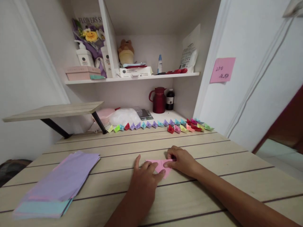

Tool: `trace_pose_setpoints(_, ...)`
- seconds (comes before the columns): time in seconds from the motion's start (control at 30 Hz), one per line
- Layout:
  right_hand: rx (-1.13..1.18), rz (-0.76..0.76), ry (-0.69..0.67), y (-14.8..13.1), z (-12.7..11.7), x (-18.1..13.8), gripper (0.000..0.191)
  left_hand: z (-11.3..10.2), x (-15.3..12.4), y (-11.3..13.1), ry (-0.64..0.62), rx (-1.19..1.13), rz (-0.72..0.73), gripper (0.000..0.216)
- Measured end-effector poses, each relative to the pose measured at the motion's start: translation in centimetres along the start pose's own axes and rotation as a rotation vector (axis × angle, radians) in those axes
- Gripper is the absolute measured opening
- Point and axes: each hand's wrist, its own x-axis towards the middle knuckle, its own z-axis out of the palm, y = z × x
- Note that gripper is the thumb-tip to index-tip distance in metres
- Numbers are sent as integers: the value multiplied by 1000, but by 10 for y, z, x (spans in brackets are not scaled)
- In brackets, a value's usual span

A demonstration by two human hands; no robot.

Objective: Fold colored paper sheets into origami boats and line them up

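A small folded piece of pink origami paper (pixel 161 164) lies on the wooden table, its lower end pointing towards me. My left hand (pixel 145 179) rests on its left side with fingers spread, the fingertips and thumb touching the paper. At the right corner, my right hand (pixel 180 160) has its thumb on the paper and its fingers curled, pinching the edge. Both hands partly cover the sheet. Beyond them, folded paper boats (pixel 154 125) in many colours stand in a line along the table's back edge, doubled at the right.
A stack of purple and blue paper sheets (pixel 63 176) lies at the left. Behind it stands a raised wooden shelf (pixel 54 111) on black legs. Further back are a dark red jug (pixel 158 100), a dark bottle (pixel 169 99) and a white plastic bag (pixel 124 117).
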Motion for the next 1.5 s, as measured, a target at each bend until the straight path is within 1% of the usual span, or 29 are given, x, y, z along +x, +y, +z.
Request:
trace_pose_setpoints(0.07,9,10,31,4,-2,0,22,-2,1,0,-48,6,11,37)
trace_pose_setpoints(0.17,4,44,107,19,-11,-2,21,-6,2,0,-113,15,8,41)
trace_pose_setpoints(0.27,-14,83,206,34,-25,-5,20,-8,2,1,-138,27,-3,46)
trace_pose_setpoints(0.33,-14,93,272,35,-34,-9,21,-9,2,2,-155,28,-14,47)
trace_pose_setpoints(0.4,21,43,321,28,-41,-13,21,-9,3,4,-167,22,-31,46)
trace_pose_setpoints(0.43,68,-42,342,21,-43,-15,19,-8,2,5,-165,21,-41,45)
trace_pose_setpoints(0.47,109,-144,308,13,-44,-16,17,-6,2,6,-158,23,-49,44)
trace_pose_setpoints(0.53,161,-306,184,-1,-43,-19,15,1,0,6,-123,38,-60,42)
trace_pose_setpoints(0.57,171,-344,107,-6,-41,-20,14,5,0,6,-101,50,-61,41)
trace_pose_setpoints(0.63,175,-371,-28,-11,-36,-21,14,11,-2,5,-64,71,-66,40)
trace_pose_setpoints(0.7,174,-361,-105,-9,-31,-21,14,11,-3,4,-77,75,-54,43)
trace_pose_setpoints(0.77,166,-344,-123,-4,-27,-20,14,6,-3,4,-114,69,-35,45)
trace_pose_setpoints(0.9,114,-327,-108,0,-23,-19,12,-7,-4,2,-141,44,3,43)
trace_pose_setpoints(1.0,104,-259,-82,-3,-18,-17,12,-7,-6,1,-135,45,16,41)
trace_pose_setpoints(1.13,69,-100,-27,-8,-9,-13,28,-1,-6,5,-32,69,20,26)
trace_pose_setpoints(1.23,13,-69,-59,-15,-3,-10,34,2,-2,12,92,95,9,19)
trace_pose_setpoints(1.3,32,-56,-91,-20,-1,-8,34,4,0,16,166,114,-12,20)
trace_pose_setpoints(1.4,91,-6,-123,-25,-1,-6,28,8,3,19,250,124,-30,21)
trace_pose_setpoints(1.43,116,13,-126,-25,-1,-5,26,9,3,18,265,119,-23,22)
trace_pose_setpoints(1.5,205,52,-133,-24,-2,-5,25,9,4,17,253,95,-4,21)
